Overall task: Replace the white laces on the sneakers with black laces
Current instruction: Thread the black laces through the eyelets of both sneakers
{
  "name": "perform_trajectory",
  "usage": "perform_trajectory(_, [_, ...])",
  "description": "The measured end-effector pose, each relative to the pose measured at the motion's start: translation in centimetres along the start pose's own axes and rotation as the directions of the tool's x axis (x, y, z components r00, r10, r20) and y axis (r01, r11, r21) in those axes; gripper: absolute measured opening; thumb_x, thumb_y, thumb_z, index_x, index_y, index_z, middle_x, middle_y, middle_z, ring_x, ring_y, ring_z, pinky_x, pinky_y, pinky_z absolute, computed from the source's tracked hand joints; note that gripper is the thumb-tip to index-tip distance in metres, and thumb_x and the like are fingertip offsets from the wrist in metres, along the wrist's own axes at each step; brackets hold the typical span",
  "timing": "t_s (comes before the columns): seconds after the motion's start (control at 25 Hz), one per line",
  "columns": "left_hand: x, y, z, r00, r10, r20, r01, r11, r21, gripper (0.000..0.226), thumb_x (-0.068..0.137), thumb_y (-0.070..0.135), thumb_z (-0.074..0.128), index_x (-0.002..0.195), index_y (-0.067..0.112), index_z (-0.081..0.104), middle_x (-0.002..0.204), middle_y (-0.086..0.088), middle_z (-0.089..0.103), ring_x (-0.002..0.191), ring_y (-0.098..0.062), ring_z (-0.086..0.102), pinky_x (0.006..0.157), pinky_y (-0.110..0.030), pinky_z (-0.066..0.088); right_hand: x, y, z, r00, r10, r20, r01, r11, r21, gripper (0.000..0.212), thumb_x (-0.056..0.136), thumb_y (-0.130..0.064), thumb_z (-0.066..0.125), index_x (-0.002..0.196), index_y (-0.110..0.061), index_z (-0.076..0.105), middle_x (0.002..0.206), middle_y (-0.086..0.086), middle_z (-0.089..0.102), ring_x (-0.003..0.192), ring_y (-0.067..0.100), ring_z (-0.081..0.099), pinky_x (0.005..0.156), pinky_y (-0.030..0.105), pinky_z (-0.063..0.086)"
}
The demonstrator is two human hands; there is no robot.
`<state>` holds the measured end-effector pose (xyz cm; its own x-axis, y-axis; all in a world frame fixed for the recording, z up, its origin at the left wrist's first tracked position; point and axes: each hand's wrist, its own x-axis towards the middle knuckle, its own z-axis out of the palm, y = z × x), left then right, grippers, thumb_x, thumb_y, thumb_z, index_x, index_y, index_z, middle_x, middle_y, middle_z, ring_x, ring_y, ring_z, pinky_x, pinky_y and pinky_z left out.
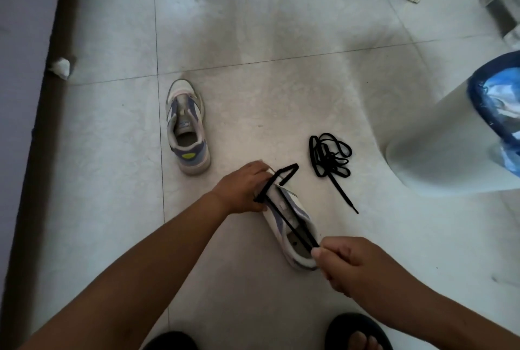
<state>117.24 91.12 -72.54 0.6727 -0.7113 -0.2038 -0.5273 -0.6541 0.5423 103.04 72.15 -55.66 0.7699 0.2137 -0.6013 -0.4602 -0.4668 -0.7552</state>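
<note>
On the pale tiled floor (281, 40) the person works on the nearer white and lilac low sneaker (292, 226), which lies between the two hands with its toe pointing away. The left hand (242, 189) is curled around the toe end of this sneaker and holds it steady. The right hand (349, 262) is closed, and between its thumb and fingers it pinches the flat black lace (284, 209) near the heel opening. From there two strands of the lace run tight along the top of the sneaker up to the front, and a short loop of the same lace stands beyond the left hand.

The second white and lilac sneaker (187, 127) stands apart on the floor, upright, with no lace in it. A second black lace lies as a loose tangled bundle (329, 155) to the right of the hands, one end stretched out toward the person. I see no white laces anywhere in this view.

In my judgement the step in hand is the start of lacing the first sneaker: the black lace seems to pass through the front eyelets, and the person pulls both ends level. The next move probably needs the right hand to free one end and guide its tip into the next eyelet, while the left hand keeps the sneaker from sliding. The eyelets are too small here to tell how many are filled.
</note>
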Motion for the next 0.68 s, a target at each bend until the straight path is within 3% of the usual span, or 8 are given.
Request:
perform_trajectory(0.12, [1.0, -1.3, -1.9, 0.999, -0.052, 0.015, 0.049, 0.991, 0.126, 0.07, 0.072, 0.031, 0.077, 0.132, 0.009, 0.049, 0.137, -0.011, 0.044, 0.135, -0.025, 0.033, 0.108, -0.034, 0.031, -0.5, -0.3, 0.2, 0.994, 0.007, 0.107, -0.007, 1.0, -0.002, 0.04, 0.093, -0.028, 0.05, 0.053, -0.025, 0.046, 0.046, -0.01, 0.046, 0.045, 0.0, 0.039, 0.048, 0.013, 0.032])
perform_trajectory(0.28, [1.1, -1.4, -2.9, 0.966, -0.231, 0.115, 0.176, 0.916, 0.361, 0.087, 0.082, 0.039, 0.064, 0.15, 0.021, 0.014, 0.158, -0.001, 0.011, 0.146, -0.017, 0.004, 0.116, -0.05, 0.011, 0.3, 1.1, 0.0, 0.978, 0.12, 0.172, -0.137, 0.986, 0.09, 0.043, 0.096, -0.017, 0.048, 0.053, -0.021, 0.044, 0.048, -0.008, 0.044, 0.044, 0.005, 0.039, 0.049, 0.019, 0.033])
perform_trajectory(0.36, [-0.2, 0.6, -1.9, 0.986, -0.129, 0.103, 0.079, 0.916, 0.394, 0.097, 0.081, 0.04, 0.065, 0.151, 0.022, 0.001, 0.159, -0.005, 0.001, 0.146, -0.021, -0.001, 0.116, -0.048, 0.003, 0.7, 2.0, -0.2, 0.97, 0.165, 0.177, -0.186, 0.977, 0.107, 0.042, 0.097, -0.016, 0.047, 0.054, -0.018, 0.045, 0.048, -0.002, 0.046, 0.043, 0.008, 0.04, 0.049, 0.022, 0.033])
perform_trajectory(0.44, [-2.3, 3.7, -1.1, 0.986, 0.142, 0.087, -0.159, 0.954, 0.254, 0.084, 0.079, 0.031, 0.068, 0.149, 0.018, 0.024, 0.156, -0.01, 0.021, 0.145, -0.025, 0.014, 0.116, -0.046, 0.011, 0.6, 2.0, -0.6, 0.941, 0.162, 0.297, -0.2, 0.975, 0.102, 0.041, 0.097, -0.024, 0.046, 0.056, -0.022, 0.051, 0.05, -0.002, 0.054, 0.043, 0.007, 0.046, 0.047, 0.019, 0.037])
perform_trajectory(0.52, [-3.9, 6.5, -0.5, 0.935, 0.351, -0.057, -0.343, 0.933, 0.111, 0.049, 0.073, 0.011, 0.073, 0.12, 0.009, 0.061, 0.13, -0.012, 0.057, 0.128, -0.026, 0.048, 0.109, -0.047, 0.033, 0.6, 1.6, -1.3, 0.883, 0.173, 0.436, -0.221, 0.973, 0.062, 0.037, 0.097, -0.039, 0.046, 0.067, -0.025, 0.062, 0.063, 0.0, 0.064, 0.052, 0.008, 0.056, 0.05, 0.018, 0.044])
perform_trajectory(0.6, [-5.1, 8.6, -0.4, 0.907, 0.327, -0.264, -0.327, 0.944, 0.046, 0.024, 0.07, -0.002, 0.071, 0.092, 0.005, 0.069, 0.098, -0.009, 0.07, 0.098, -0.024, 0.066, 0.096, -0.049, 0.047, 1.8, 1.4, -2.0, 0.899, 0.237, 0.368, -0.258, 0.966, 0.008, 0.048, 0.089, -0.058, 0.042, 0.085, -0.018, 0.068, 0.081, 0.002, 0.069, 0.069, 0.01, 0.063, 0.064, 0.02, 0.052])
perform_trajectory(0.68, [-5.6, 10.6, -0.9, 0.875, 0.229, -0.426, -0.279, 0.959, -0.057, 0.01, 0.083, 0.002, 0.059, 0.089, 0.002, 0.068, 0.088, -0.01, 0.068, 0.085, -0.025, 0.066, 0.095, -0.042, 0.048, 4.8, 1.8, -2.3, 0.956, 0.265, 0.13, -0.281, 0.951, 0.131, 0.055, 0.089, -0.056, 0.038, 0.099, -0.01, 0.067, 0.092, 0.007, 0.071, 0.084, 0.018, 0.067, 0.079, 0.03, 0.055])
